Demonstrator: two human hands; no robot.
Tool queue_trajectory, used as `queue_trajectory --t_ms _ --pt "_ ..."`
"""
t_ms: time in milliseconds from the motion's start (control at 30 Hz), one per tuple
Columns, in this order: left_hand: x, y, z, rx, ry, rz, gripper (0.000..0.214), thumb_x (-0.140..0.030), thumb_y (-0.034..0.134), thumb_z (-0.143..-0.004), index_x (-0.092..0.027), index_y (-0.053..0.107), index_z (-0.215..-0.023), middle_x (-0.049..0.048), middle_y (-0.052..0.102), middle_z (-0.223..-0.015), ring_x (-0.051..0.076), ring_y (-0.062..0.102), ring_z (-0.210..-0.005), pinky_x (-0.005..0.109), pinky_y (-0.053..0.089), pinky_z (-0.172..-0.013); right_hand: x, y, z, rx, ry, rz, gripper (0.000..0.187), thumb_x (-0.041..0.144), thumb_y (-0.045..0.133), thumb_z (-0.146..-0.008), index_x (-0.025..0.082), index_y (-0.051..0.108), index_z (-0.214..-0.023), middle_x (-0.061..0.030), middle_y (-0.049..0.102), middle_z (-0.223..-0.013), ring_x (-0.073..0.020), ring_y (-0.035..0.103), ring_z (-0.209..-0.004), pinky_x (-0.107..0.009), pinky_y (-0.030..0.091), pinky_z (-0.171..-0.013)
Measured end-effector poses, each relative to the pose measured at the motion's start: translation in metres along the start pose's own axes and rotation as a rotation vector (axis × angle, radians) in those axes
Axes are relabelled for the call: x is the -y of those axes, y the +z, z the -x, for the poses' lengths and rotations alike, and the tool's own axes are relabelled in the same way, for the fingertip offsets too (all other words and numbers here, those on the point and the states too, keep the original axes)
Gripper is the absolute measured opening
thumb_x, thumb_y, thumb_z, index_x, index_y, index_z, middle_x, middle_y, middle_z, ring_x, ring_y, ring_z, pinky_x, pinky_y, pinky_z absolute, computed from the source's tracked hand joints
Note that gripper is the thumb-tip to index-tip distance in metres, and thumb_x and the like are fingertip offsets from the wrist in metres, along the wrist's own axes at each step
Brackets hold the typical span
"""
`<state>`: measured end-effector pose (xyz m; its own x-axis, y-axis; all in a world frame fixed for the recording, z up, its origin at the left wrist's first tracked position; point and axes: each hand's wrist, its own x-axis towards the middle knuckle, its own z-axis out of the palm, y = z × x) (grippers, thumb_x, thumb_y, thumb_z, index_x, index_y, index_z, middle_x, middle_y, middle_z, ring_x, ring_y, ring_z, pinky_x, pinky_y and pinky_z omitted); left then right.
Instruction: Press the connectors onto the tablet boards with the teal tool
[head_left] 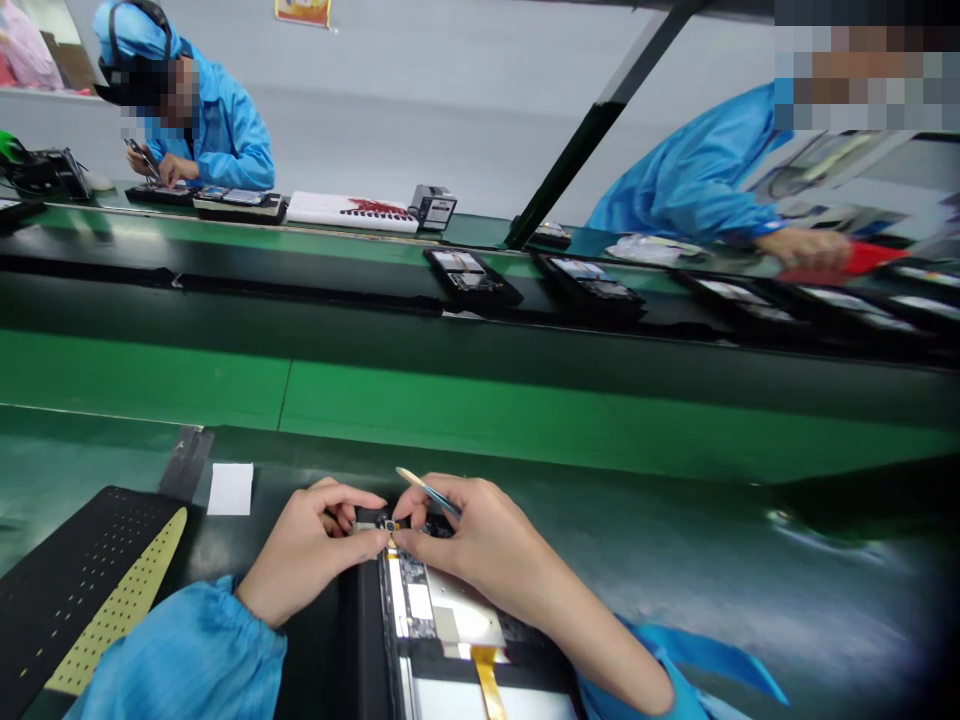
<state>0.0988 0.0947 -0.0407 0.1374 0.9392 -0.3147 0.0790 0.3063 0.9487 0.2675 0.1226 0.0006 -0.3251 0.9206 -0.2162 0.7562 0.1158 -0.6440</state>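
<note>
Both hands are down at the top edge of an opened tablet (442,620) lying on the desk (675,560), right in front of the person. The left hand (311,550) has thumb and forefinger pinched together on a small camera module (389,525) at the device's upper rim, and the right hand's (480,545) fingertips press in from the other side, meeting the left ones over that same part. The right hand also has its fingers clamped on a slim pair of tweezers (427,490), which lie across the knuckles with the tip pointing up and to the left, away from the module.

Just below the fingers runs the exposed circuit board (409,595), and nearer the person an orange flex ribbon (487,680). To the left of the left hand sit a white paper slip (230,488) and a perforated black mat (67,580).

By the look of it, this is the seating step: the module is being pressed into its socket. The next move calls for a light, square press without slipping onto the board.

Beyond the fingers, more trays (471,275) ride the green conveyor (525,410), with two co-workers in blue behind.
</note>
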Motion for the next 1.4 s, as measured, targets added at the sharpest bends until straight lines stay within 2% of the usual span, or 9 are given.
queue_trajectory --t_ms 167,400,633,867,1033,1133,1233,1300,1400 --pt "0.001 0.004 0.002 -0.054 0.030 -0.048 0.032 -0.030 0.068 -0.058 -0.015 0.072 -0.086 -0.0045 0.040 -0.070 0.010 0.041 -0.061 0.025 0.033 -0.056 0.000 -0.001 -0.005 0.056 -0.001 -0.004 0.010 0.016 0.065 -0.064 0.023 0.068 -0.070 0.0041 0.066 -0.065 -0.0173 0.060 -0.065 -0.025 0.040 -0.059" --pt "0.003 0.001 0.001 -0.037 0.079 -0.089 0.032 -0.032 0.066 -0.061 -0.016 0.072 -0.088 -0.0034 0.041 -0.072 0.012 0.043 -0.065 0.027 0.036 -0.061 0.003 -0.004 -0.004 0.063 0.011 0.025 0.012 0.016 0.066 -0.064 0.024 0.069 -0.073 0.0046 0.067 -0.066 -0.0170 0.060 -0.065 -0.025 0.038 -0.058" --pt "0.008 -0.005 -0.004 0.021 0.047 -0.063 0.035 -0.035 0.071 -0.060 -0.019 0.073 -0.091 -0.0046 0.039 -0.070 0.012 0.040 -0.064 0.027 0.033 -0.061 -0.007 -0.004 -0.010 0.049 -0.053 -0.208 0.008 0.018 0.065 -0.068 0.020 0.071 -0.073 0.0028 0.069 -0.067 -0.0163 0.062 -0.066 -0.024 0.043 -0.061" --pt "0.004 -0.003 -0.001 0.020 0.041 -0.100 0.035 -0.035 0.068 -0.062 -0.017 0.071 -0.091 -0.0045 0.039 -0.069 0.012 0.040 -0.064 0.027 0.034 -0.061 0.002 -0.007 -0.005 0.014 -0.065 -0.025 0.012 0.015 0.069 -0.065 0.022 0.071 -0.075 0.0037 0.070 -0.073 -0.0185 0.062 -0.071 -0.027 0.040 -0.063" --pt "0.000 0.000 0.002 -0.023 0.054 -0.125 0.033 -0.035 0.066 -0.062 -0.017 0.069 -0.089 -0.0040 0.043 -0.067 0.013 0.043 -0.064 0.027 0.035 -0.062 0.003 -0.005 -0.006 0.018 -0.069 0.007 0.014 0.014 0.071 -0.065 0.023 0.070 -0.076 0.0041 0.069 -0.074 -0.0184 0.062 -0.072 -0.027 0.039 -0.062" --pt "-0.001 0.001 0.003 -0.038 0.067 -0.136 0.031 -0.033 0.065 -0.062 -0.017 0.069 -0.088 -0.0044 0.042 -0.066 0.013 0.043 -0.063 0.026 0.034 -0.061 0.001 -0.006 -0.003 -0.039 -0.104 -0.045 0.009 0.014 0.067 -0.071 0.020 0.067 -0.078 0.0015 0.068 -0.079 -0.0184 0.062 -0.075 -0.028 0.042 -0.066" --pt "0.002 0.001 0.002 -0.031 0.079 -0.134 0.030 -0.034 0.065 -0.064 -0.018 0.069 -0.089 -0.0049 0.039 -0.065 0.012 0.041 -0.062 0.025 0.032 -0.058 -0.003 -0.009 0.010 -0.160 -0.166 -0.045 0.009 0.021 0.055 -0.086 0.018 0.060 -0.092 -0.0036 0.066 -0.087 -0.0196 0.063 -0.078 -0.029 0.046 -0.065" --pt "0.005 0.000 0.002 -0.024 0.096 -0.119 0.030 -0.035 0.065 -0.065 -0.019 0.069 -0.090 -0.0045 0.040 -0.067 0.013 0.041 -0.063 0.026 0.032 -0.059 -0.007 -0.009 0.022 -0.187 -0.229 0.036 0.013 0.023 0.046 -0.091 0.018 0.054 -0.101 -0.0053 0.065 -0.090 -0.0197 0.063 -0.075 -0.030 0.047 -0.061" --pt "0.007 -0.001 0.001 -0.004 0.102 -0.112 0.032 -0.037 0.066 -0.066 -0.019 0.069 -0.092 -0.0038 0.041 -0.069 0.013 0.042 -0.064 0.026 0.033 -0.061 -0.016 -0.006 0.037 -0.178 -0.383 0.190 0.018 0.020 0.037 -0.095 0.019 0.054 -0.102 -0.0065 0.063 -0.095 -0.0180 0.063 -0.069 -0.029 0.049 -0.056"
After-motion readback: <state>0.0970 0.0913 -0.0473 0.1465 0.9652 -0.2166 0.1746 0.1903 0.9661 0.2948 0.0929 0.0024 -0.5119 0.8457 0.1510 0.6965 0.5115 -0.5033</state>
